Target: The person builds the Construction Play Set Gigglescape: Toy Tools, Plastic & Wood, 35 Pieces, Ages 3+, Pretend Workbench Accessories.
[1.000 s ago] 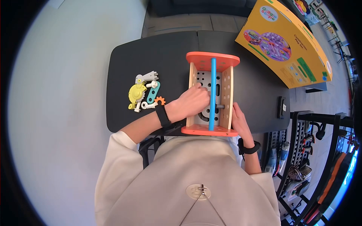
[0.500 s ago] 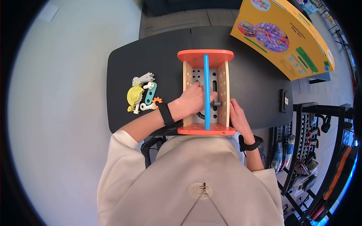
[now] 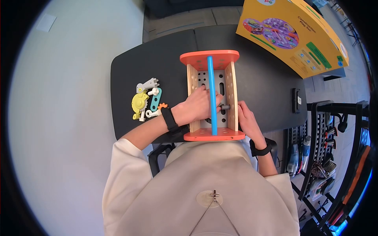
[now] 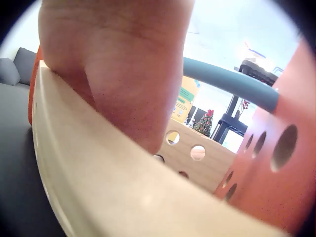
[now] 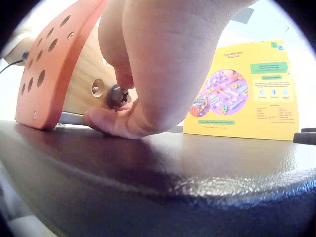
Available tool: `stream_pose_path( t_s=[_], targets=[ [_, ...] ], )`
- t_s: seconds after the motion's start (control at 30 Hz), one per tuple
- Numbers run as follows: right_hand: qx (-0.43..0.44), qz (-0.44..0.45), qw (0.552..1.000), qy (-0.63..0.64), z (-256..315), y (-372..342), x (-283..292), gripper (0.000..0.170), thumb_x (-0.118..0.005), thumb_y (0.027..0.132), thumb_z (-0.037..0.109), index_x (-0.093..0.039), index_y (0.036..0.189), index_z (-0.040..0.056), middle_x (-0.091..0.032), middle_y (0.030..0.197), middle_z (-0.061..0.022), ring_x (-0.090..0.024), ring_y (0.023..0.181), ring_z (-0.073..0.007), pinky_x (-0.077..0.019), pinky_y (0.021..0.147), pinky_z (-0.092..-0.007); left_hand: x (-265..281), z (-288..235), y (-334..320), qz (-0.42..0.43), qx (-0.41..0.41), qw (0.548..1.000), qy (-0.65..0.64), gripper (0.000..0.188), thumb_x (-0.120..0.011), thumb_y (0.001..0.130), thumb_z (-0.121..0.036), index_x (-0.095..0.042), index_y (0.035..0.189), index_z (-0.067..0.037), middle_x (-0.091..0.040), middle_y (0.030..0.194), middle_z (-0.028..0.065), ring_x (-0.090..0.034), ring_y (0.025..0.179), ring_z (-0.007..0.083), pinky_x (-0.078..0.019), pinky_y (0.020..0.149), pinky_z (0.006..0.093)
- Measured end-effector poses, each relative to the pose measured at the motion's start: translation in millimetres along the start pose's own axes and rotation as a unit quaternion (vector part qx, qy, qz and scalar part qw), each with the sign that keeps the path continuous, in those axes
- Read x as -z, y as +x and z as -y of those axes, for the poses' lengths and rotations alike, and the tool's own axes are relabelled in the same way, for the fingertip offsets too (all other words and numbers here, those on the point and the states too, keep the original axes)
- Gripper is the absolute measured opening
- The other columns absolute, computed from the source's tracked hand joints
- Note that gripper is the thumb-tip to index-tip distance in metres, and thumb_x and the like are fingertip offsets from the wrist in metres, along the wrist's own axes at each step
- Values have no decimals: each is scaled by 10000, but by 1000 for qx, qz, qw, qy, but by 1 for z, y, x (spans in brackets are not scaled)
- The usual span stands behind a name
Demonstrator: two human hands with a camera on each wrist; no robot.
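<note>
probably fastening bolt (image 3: pixel 225 107) through right panel (image 3: pixel 235 92); pinching its head with fingers of right hand (image 5: pixel 163 64); cannot tell grip of left hand (image 3: pixel 195 105); likely needs turning next

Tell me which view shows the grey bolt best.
The right wrist view: the grey bolt is largest there, its cross-slotted head plain against the wooden panel, the right hand close by. The head view shows only its threaded shaft on the panel's inner side. In the left wrist view I cannot make it out.
</note>
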State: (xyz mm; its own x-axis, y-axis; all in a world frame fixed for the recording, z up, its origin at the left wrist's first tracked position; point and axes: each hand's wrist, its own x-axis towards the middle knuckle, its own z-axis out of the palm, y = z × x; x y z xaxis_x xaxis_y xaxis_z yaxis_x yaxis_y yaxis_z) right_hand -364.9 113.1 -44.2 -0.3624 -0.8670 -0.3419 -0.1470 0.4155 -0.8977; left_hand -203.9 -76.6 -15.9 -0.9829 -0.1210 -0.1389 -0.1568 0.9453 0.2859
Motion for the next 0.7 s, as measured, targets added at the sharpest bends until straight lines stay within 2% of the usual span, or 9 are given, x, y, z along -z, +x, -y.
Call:
stream_pose_path(
  t_s=[0.17,0.23,0.27,0.33,0.37,0.43,0.7],
  targets=[
    [11,-1,1000,3,-7,1,-1,332,-421,1179,319,-551,1203,15,-657,847,-151,-656,744,-265,-543,752,-396,10,-5,-1,26,12,999,-29,297,-722,960,-314,-675,989,-22,-700,920,136,-685,946,361,-525,931,487],
    [15,0,1000,4,-6,1,-1,338,-425,1178,327,-549,1195,12,-658,846,-158,-665,751,-279,-542,759,-402,14,-6,-1,29,25,998,-45,315,-726,964,-333,-657,939,-27,-696,865,139,-690,900,368,-544,853,489],
    [15,0,1000,4,-6,1,0,338,-425,1178,327,-549,1195,12,-658,846,-158,-665,751,-279,-542,759,-402,17,-7,0,30,24,998,-44,315,-726,964,-333,-657,939,-27,-696,865,139,-690,900,368,-544,853,489],
    [26,-1,1000,-3,-7,1,0,339,-426,1178,327,-550,1196,12,-667,858,-162,-675,760,-283,-544,760,-405,22,-10,2,40,36,994,-99,337,-718,983,-343,-629,902,-28,-685,811,137,-688,824,376,-548,755,502],
    [26,-1,1000,-2,-7,1,0,339,-426,1178,327,-550,1196,12,-667,858,-162,-675,760,-283,-544,760,-405,20,-9,2,40,36,994,-99,337,-718,983,-343,-629,902,-28,-685,811,137,-688,824,376,-548,755,502],
    [36,-6,999,4,-8,2,-1,337,-429,1178,324,-550,1195,11,-677,869,-163,-683,767,-287,-548,763,-406,18,-8,3,12,-1,991,-132,352,-712,999,-341,-612,883,-24,-672,776,143,-682,781,389,-539,693,513],
    [22,1,1000,8,-7,3,2,332,-439,1174,319,-551,1194,7,-686,876,-156,-692,779,-277,-554,766,-398,18,-3,2,28,9,985,-171,296,-692,1027,-292,-638,925,-19,-679,829,157,-680,816,410,-534,718,514]
  ],
)
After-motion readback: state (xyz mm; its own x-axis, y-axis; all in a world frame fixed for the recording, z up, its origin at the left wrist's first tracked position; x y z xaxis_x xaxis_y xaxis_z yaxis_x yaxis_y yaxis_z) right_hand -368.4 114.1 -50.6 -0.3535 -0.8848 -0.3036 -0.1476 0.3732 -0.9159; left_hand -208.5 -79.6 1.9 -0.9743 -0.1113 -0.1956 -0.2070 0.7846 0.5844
